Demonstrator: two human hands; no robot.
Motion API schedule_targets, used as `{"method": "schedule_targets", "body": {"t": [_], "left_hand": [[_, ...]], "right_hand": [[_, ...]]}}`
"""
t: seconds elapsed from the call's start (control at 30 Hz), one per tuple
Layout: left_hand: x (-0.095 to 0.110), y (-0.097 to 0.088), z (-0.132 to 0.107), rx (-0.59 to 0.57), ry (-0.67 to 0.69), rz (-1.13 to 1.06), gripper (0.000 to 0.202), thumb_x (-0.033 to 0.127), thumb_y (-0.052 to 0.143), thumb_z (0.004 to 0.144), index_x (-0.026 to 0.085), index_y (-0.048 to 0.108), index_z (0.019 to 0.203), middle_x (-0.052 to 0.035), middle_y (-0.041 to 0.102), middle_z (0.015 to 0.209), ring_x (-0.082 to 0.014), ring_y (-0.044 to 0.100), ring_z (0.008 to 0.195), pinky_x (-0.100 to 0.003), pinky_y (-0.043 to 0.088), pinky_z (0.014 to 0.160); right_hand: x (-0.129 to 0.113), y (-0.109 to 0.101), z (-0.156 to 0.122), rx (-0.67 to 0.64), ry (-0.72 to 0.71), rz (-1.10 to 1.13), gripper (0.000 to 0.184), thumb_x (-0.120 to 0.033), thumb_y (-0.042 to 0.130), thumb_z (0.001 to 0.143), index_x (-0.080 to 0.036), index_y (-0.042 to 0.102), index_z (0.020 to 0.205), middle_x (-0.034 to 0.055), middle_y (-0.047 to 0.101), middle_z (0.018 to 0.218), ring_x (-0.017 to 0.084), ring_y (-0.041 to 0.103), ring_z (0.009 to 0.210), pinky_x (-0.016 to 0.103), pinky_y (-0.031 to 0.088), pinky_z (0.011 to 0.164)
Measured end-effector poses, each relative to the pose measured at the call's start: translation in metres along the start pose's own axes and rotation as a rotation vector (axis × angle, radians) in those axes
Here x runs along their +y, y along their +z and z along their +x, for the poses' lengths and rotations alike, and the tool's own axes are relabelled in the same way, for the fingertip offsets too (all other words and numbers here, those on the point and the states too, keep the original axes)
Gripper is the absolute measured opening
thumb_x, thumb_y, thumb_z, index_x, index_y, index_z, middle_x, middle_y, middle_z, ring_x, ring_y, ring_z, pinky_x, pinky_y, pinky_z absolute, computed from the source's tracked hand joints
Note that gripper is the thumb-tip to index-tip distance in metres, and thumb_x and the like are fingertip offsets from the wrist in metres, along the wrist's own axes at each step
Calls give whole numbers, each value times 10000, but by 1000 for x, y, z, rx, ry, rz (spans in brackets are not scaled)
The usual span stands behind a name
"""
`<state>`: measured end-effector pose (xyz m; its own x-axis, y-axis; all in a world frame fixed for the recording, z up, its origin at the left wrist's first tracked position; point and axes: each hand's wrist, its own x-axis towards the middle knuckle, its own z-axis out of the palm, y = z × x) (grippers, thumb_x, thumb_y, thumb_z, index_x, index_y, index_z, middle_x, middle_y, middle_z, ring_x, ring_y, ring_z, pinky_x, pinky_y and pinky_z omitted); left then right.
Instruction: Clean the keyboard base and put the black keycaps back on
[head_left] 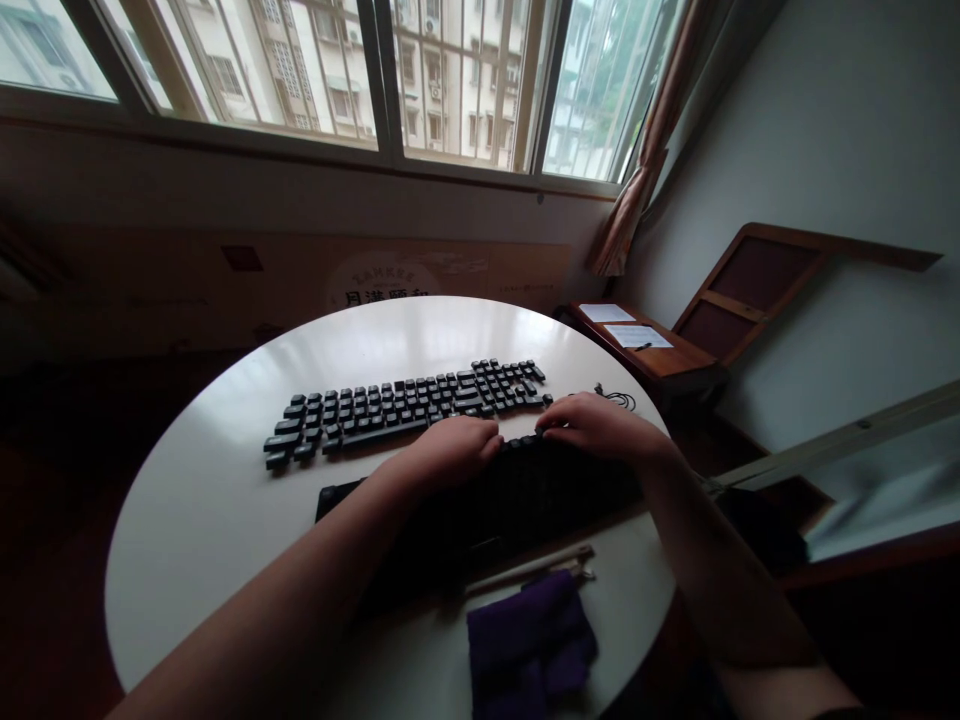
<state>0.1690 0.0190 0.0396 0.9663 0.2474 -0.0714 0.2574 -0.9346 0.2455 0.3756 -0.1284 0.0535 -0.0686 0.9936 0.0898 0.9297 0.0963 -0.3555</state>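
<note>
A black keyboard (517, 495) lies on the round white table, close to me, with a few keycaps showing along its far edge. My right hand (592, 425) reaches over that edge, its thumb and fingers pinched round a small black keycap (541, 432) at the keyboard. To its left, my left hand (457, 445) is closed with curled fingers at the same far edge, gripping the keyboard there; its palm side is hidden. Beyond both hands, many loose black keycaps (397, 405) are laid out in keyboard order on the tabletop.
The white table (195, 500) has a rounded rim. Nearer me lie a purple cloth (529, 640) and a slim light-coloured stick-like tool (529, 570). A black cable (619, 400) coils at the right. A wooden desk (667, 355) with papers (637, 335) stands beyond.
</note>
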Motion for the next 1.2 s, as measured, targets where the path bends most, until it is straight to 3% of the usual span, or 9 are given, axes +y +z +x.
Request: {"method": "schedule_targets", "body": {"t": [0.6,1.2], "left_hand": [[-4,2,3,6,-5,-29,320,385,377,958,212,643,920,-79,724,973,-248,666,888,-325,477,752],[0,-2,0,-9,-23,-45,318,386,387,960,213,649,908,-80,723,973,-232,662,876,-304,473,743]], "right_hand": [[16,5,3,26,11,230,217,-287,620,915,-202,755,1063,52,755,1026,202,687,933,296,508,865],[16,7,4,-38,8,210,214,-306,623,917,-220,753,1063,38,756,1033,204,682,950,298,483,899]]}}
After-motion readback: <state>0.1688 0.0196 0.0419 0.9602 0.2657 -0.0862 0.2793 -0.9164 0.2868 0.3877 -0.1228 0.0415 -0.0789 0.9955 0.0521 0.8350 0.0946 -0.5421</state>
